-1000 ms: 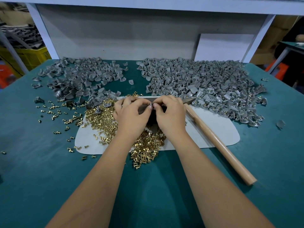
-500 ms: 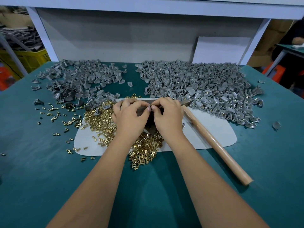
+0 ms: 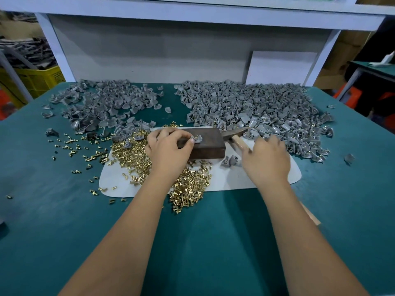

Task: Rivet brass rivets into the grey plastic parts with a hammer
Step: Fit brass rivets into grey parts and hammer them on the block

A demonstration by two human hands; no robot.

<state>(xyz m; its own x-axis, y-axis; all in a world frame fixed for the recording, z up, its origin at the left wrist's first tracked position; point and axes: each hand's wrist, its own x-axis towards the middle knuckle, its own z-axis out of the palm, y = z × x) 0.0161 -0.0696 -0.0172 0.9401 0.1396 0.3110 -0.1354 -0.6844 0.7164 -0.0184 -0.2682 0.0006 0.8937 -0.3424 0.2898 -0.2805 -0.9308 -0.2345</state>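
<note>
Grey part (image 3: 197,139) w/ rivet on dark block (image 3: 205,144), pinched by left hand (image 3: 168,150) fingers; right hand (image 3: 266,161) over hammer handle (image 3: 240,143), fingers apparently loose, blurred.

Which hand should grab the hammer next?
The right hand: it hovers right over the hammer handle, while the left hand pins the grey plastic part on the dark block.

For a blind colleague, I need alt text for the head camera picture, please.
A person's left hand holds a small grey plastic part on a dark brown rectangular block, while the right hand reaches over the wooden hammer handle. Loose brass rivets and piles of grey parts cover the teal table.
</note>
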